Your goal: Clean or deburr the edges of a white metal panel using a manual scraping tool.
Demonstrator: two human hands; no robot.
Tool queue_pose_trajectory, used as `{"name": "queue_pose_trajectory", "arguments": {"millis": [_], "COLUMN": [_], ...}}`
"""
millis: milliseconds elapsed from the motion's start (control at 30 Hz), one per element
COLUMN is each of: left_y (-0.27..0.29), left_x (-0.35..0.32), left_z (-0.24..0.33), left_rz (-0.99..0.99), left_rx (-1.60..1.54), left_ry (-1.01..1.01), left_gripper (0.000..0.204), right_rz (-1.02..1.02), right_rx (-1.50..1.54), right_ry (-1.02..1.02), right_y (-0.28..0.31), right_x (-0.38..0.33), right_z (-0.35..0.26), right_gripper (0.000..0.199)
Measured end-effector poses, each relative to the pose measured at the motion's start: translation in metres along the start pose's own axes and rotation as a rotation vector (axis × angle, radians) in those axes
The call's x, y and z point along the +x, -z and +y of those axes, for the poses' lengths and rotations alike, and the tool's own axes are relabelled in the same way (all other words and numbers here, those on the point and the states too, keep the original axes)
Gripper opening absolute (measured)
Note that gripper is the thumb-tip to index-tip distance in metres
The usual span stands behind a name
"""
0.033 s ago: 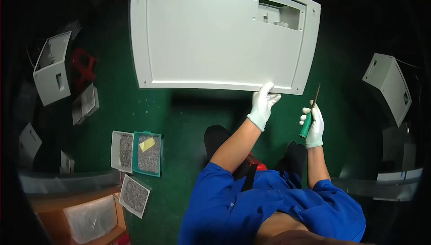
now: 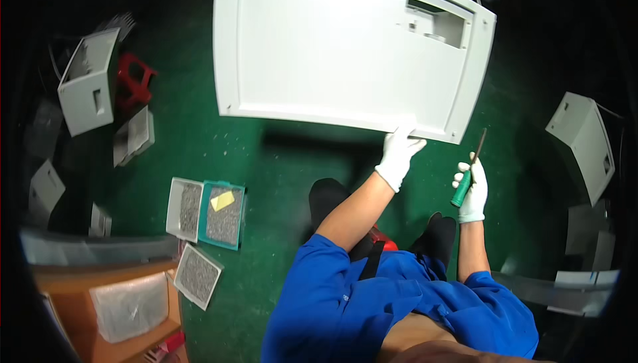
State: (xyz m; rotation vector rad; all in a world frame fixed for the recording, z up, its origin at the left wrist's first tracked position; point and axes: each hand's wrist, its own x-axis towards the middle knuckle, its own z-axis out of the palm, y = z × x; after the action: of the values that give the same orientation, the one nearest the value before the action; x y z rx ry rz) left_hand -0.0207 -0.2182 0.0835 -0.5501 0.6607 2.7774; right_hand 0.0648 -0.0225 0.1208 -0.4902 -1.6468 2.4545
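The big white panel (image 2: 345, 44) hangs over the green floor (image 2: 279, 163), its long axis running left to right across the person's front. The left hand (image 2: 399, 153), gloved in white, reaches up and forward to the panel's near edge, close to its right-hand corner; the fingers lie against that edge, though I cannot tell whether they curl round it or only press on it. The right hand (image 2: 470, 190), also gloved, is closed round the green handle of a screwdriver (image 2: 468, 171), shaft pointing up and slightly right toward the same corner. The tip stands just short of the panel, below it, so the left hand is the nearer. Trays (image 2: 207, 210) of small parts sit on the floor well off to the left.
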Motion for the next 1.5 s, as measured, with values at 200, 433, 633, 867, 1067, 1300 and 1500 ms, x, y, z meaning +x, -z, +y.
{"name": "queue_pose_trajectory", "arguments": {"millis": [200, 433, 633, 867, 1067, 1300, 1500], "left_y": [0.031, 0.059, 0.062, 0.03, 0.013, 0.007, 0.014], "left_x": [-0.021, -0.033, -0.025, -0.006, 0.029, 0.045, 0.038], "left_z": [0.035, 0.062, 0.066, 0.059, 0.044, 0.005, 0.04], "left_rz": [-0.031, -0.012, -0.214, -0.01, -0.052, -0.06, 0.234], "left_rx": [0.142, 0.232, 0.455, 0.176, 0.086, 0.167, 0.118], "left_ry": [-0.141, -0.297, -0.405, -0.074, -0.021, -0.002, -0.137], "left_gripper": [0.026, 0.026, 0.022, 0.013, 0.031, 0.023, 0.05], "right_rz": [-0.023, -0.032, -0.366, -0.877, -1.043, -1.025, -1.168], "right_rx": [-0.143, -0.269, -0.786, -1.545, -1.708, -1.697, -1.751], "right_ry": [0.077, 0.295, 0.357, 0.791, 0.656, 1.218, 1.535], "right_y": [0.002, -0.025, -0.096, -0.191, -0.254, -0.304, -0.347], "right_x": [-0.008, -0.018, -0.02, 0.019, 0.06, 0.084, 0.132], "right_z": [-0.004, -0.013, -0.055, -0.044, -0.017, -0.056, -0.056], "right_gripper": [0.045, 0.046, 0.042, 0.039, 0.046, 0.04, 0.04]}}
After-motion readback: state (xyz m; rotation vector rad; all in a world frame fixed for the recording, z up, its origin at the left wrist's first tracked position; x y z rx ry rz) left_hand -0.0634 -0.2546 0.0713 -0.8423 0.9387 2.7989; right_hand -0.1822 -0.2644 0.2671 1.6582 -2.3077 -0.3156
